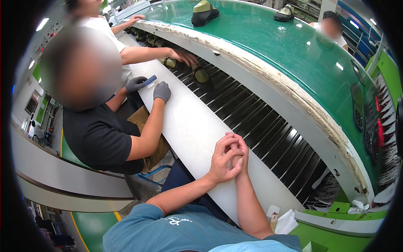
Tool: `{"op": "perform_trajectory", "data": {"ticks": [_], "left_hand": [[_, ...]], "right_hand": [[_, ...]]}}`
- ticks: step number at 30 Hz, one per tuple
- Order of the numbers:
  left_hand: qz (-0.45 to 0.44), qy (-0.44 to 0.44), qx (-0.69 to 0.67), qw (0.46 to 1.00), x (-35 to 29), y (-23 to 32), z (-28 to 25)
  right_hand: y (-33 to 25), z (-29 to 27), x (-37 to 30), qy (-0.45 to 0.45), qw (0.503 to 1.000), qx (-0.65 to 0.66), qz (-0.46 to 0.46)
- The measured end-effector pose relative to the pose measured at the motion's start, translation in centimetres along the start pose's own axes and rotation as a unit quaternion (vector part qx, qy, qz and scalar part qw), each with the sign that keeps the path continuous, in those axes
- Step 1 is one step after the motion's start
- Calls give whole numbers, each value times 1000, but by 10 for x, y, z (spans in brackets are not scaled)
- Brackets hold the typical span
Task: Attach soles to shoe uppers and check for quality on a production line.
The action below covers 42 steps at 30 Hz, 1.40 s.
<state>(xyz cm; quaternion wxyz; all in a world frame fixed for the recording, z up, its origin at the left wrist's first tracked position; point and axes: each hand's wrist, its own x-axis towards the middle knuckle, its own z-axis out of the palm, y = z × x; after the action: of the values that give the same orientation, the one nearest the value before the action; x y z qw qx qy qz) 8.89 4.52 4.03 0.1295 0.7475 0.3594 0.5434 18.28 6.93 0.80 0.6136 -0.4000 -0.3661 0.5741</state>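
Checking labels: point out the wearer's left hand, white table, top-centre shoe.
Left hand (219, 161): head view, back of hand.
White table (189, 122): head view, bare top.
Top-centre shoe (205, 17): head view, dark side.

Right hand (244, 161) partly hidden behind left hand (222, 163); nearest co-worker's head (79, 67) blurred

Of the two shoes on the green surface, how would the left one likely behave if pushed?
The shoe would probably resist tipping, since it sits on a broad dark underside. It may slide, as the green surface looks glossy. Rolling seems unlikely given its long, unrounded shape.
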Motion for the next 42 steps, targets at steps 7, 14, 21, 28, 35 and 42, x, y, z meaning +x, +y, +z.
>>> {"op": "perform_trajectory", "data": {"ticks": [7, 14, 21, 28, 35, 42], "left_hand": [[0, 4, 2, 1000, 1, 0, 0], [-6, 2, 0, 1000, 0, 1, -1], [-4, 0, 5, 1000, 0, 1, -1], [-7, 1, 1, 1000, 0, -1, 0], [-12, 2, 0, 1000, 1, 0, -1], [-1, 9, 12, 1000, 0, -2, -2]], "right_hand": [[8, -6, 1, 6, 1000, -25, 5], [12, -8, 2, 12, 999, -40, 17], [25, -11, 6, 10, 1000, 7, 1], [27, -14, 8, 0, 1000, 14, 9], [27, -15, 8, 7, 1000, -18, 7], [5, -1, 1, 5, 1000, -14, 11]]}}
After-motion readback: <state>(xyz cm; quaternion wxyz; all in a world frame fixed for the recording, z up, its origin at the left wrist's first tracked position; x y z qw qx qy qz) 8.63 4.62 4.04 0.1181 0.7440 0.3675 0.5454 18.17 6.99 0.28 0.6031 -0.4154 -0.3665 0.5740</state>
